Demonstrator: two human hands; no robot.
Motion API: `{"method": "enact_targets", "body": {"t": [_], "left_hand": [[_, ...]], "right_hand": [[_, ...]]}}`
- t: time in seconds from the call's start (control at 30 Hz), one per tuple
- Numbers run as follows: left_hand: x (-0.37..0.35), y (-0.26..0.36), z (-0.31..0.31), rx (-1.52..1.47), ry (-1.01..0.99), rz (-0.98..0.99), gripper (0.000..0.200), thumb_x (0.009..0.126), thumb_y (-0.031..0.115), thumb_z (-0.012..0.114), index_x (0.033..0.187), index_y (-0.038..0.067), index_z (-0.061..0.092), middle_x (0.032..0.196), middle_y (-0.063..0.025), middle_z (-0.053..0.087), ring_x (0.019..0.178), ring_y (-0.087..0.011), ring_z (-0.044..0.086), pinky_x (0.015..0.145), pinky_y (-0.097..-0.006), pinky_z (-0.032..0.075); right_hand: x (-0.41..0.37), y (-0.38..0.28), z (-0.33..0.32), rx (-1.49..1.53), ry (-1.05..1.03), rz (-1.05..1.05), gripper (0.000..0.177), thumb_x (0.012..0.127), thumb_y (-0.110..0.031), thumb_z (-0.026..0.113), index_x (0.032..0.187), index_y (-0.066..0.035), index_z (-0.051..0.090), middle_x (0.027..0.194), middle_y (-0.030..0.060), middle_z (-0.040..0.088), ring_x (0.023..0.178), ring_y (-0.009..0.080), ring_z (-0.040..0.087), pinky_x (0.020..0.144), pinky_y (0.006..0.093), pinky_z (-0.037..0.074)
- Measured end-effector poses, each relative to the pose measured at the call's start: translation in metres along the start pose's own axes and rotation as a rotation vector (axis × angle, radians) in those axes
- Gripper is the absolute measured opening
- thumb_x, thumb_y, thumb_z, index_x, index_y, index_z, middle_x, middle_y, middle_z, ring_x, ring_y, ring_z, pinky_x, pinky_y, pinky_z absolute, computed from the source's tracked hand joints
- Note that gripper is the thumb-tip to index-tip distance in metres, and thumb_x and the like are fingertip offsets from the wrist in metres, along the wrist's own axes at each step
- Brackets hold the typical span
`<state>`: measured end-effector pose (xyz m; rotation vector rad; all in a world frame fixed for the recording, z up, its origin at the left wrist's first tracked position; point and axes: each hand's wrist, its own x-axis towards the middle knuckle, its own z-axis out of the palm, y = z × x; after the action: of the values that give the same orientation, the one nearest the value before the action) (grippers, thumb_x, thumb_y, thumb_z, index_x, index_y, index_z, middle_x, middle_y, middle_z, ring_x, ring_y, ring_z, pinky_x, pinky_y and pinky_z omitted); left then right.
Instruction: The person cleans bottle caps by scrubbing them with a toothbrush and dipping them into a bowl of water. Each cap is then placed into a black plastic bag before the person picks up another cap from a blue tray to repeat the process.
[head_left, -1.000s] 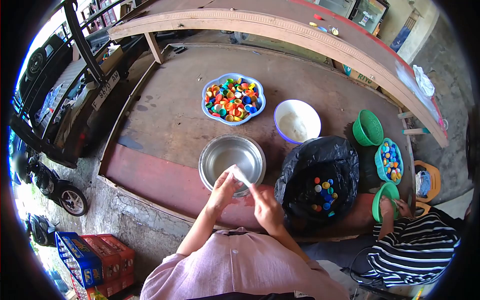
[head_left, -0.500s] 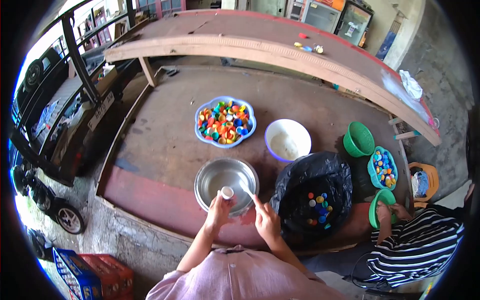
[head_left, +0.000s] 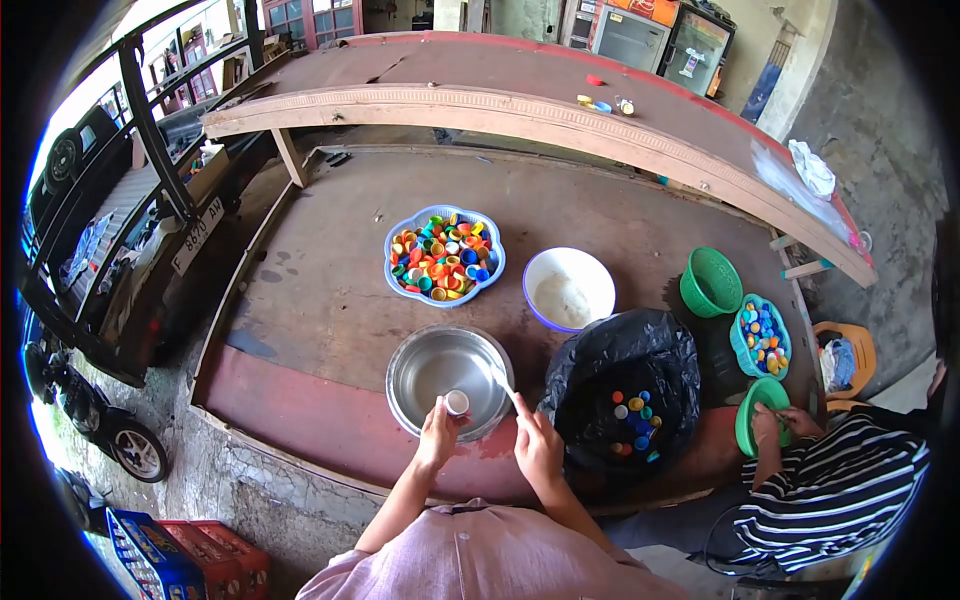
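My left hand grips a small white bottle cap with its mouth turned up, over the near rim of a steel bowl. In my right hand is a slim white-handled tool, its pale end over the bowl's right side; its exact kind is too small to make out. A scalloped blue basket behind the bowl is filled with colourful bottle caps. To the right, a black plastic bag is spread open with several caps inside.
A white tub with a purple rim stands behind the bag. Farther right are a green basket, a teal basket of caps and a co-worker's hands at a green bowl. A raised wooden board crosses the back.
The view has tilted slightly, so the table's things sit a little lower. Both hands stay over the bowl with the cap and the tool still held.
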<state>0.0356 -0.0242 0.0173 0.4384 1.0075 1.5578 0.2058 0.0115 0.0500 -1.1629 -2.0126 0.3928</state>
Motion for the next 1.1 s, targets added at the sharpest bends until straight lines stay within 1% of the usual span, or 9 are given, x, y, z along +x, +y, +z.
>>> {"method": "enact_targets", "body": {"t": [0.1, 0.23, 0.43, 0.53, 0.7, 0.8, 0.9, 0.93, 1.1], "left_hand": [[-0.006, 0.009, 0.005, 0.16, 0.014, 0.028, 0.046, 0.096, 0.043, 0.031, 0.106, 0.002, 0.051, 0.094, -0.0067, 0.056, 0.085, -0.0143, 0.052, 0.078, -0.0309, 0.045], [-0.004, 0.005, -0.005, 0.332, -0.07, 0.178, 0.043, 0.097, 0.038, 0.028, 0.107, 0.002, 0.05, 0.096, -0.0065, 0.055, 0.087, -0.0135, 0.053, 0.079, -0.0294, 0.046], [-0.013, 0.021, 0.01, 0.392, -0.066, 0.111, 0.04, 0.098, 0.034, 0.028, 0.11, 0.001, 0.048, 0.101, -0.0062, 0.054, 0.088, -0.0137, 0.053, 0.078, -0.0271, 0.046], [-0.011, 0.012, 0.006, 0.395, -0.054, 0.072, 0.044, 0.096, 0.041, 0.029, 0.113, 0.004, 0.046, 0.099, -0.0059, 0.053, 0.093, -0.0155, 0.052, 0.066, -0.0329, 0.052], [-0.015, 0.024, 0.013, 0.203, 0.05, -0.114, 0.051, 0.094, 0.046, 0.031, 0.115, 0.002, 0.046, 0.102, -0.0102, 0.052, 0.096, -0.0203, 0.05, 0.07, -0.044, 0.051], [-0.017, 0.037, 0.03, 0.21, 0.134, -0.078, 0.05, 0.097, 0.041, 0.027, 0.107, -0.001, 0.051, 0.093, -0.0097, 0.056, 0.085, -0.0182, 0.055, 0.08, -0.0322, 0.044], [-0.014, 0.036, 0.028, 0.222, 0.18, -0.031, 0.049, 0.097, 0.039, 0.025, 0.104, -0.001, 0.052, 0.088, -0.0103, 0.057, 0.081, -0.0185, 0.055, 0.079, -0.033, 0.045], [-0.009, 0.029, 0.015, 0.286, 0.022, 0.051, 0.051, 0.093, 0.051, 0.029, 0.114, 0.008, 0.046, 0.095, -0.0093, 0.055, 0.086, -0.0179, 0.056, 0.058, -0.0393, 0.055], [-0.012, 0.023, 0.011, 0.514, -0.031, 0.042, 0.049, 0.096, 0.045, 0.025, 0.109, 0.003, 0.049, 0.091, -0.0076, 0.056, 0.085, -0.0152, 0.055, 0.067, -0.0341, 0.052]], "right_hand": [[-0.005, -0.015, -0.011, -0.022, -0.198, -0.228, 0.053, 0.076, -0.002, 0.055, 0.124, -0.024, 0.051, 0.067, 0.008, 0.049, 0.053, 0.0274, 0.053, 0.048, 0.0389, 0.045], [0.006, 0.013, -0.007, -0.062, -0.016, 0.054, 0.049, 0.079, -0.004, 0.055, 0.124, -0.021, 0.052, 0.067, 0.0093, 0.05, 0.057, 0.0273, 0.054, 0.05, 0.0388, 0.045], [-0.007, -0.009, -0.01, 0.063, -0.276, -0.237, 0.049, 0.08, 0.0, 0.051, 0.125, -0.018, 0.051, 0.074, 0.0109, 0.052, 0.06, 0.0286, 0.056, 0.053, 0.0401, 0.045], [0.003, -0.003, 0.002, 0.279, 0.063, 0.0, 0.053, 0.076, 0.004, 0.053, 0.124, -0.016, 0.051, 0.074, 0.0131, 0.053, 0.061, 0.0307, 0.056, 0.053, 0.0407, 0.044], [-0.01, -0.017, 0.001, 0.138, -0.193, -0.225, 0.055, 0.075, 0.002, 0.056, 0.125, -0.019, 0.051, 0.076, 0.0104, 0.056, 0.058, 0.0277, 0.057, 0.052, 0.0392, 0.046], [-0.005, -0.019, -0.001, 0.089, -0.185, -0.062, 0.056, 0.075, 0.001, 0.055, 0.125, -0.022, 0.05, 0.073, 0.0108, 0.053, 0.054, 0.0276, 0.056, 0.051, 0.0382, 0.047], [-0.003, -0.017, -0.005, 0.174, -0.081, -0.104, 0.055, 0.075, 0.002, 0.054, 0.125, -0.021, 0.051, 0.072, 0.0109, 0.053, 0.054, 0.0279, 0.055, 0.052, 0.0381, 0.047], [-0.002, -0.015, -0.008, 0.172, -0.081, -0.102, 0.055, 0.075, 0.002, 0.054, 0.125, -0.021, 0.051, 0.072, 0.0109, 0.053, 0.054, 0.0279, 0.055, 0.052, 0.0381, 0.047], [0.013, 0.01, -0.014, 0.095, 0.056, 0.06, 0.049, 0.075, 0.004, 0.052, 0.122, -0.011, 0.053, 0.068, 0.0097, 0.051, 0.058, 0.0256, 0.055, 0.052, 0.0349, 0.045]]}}
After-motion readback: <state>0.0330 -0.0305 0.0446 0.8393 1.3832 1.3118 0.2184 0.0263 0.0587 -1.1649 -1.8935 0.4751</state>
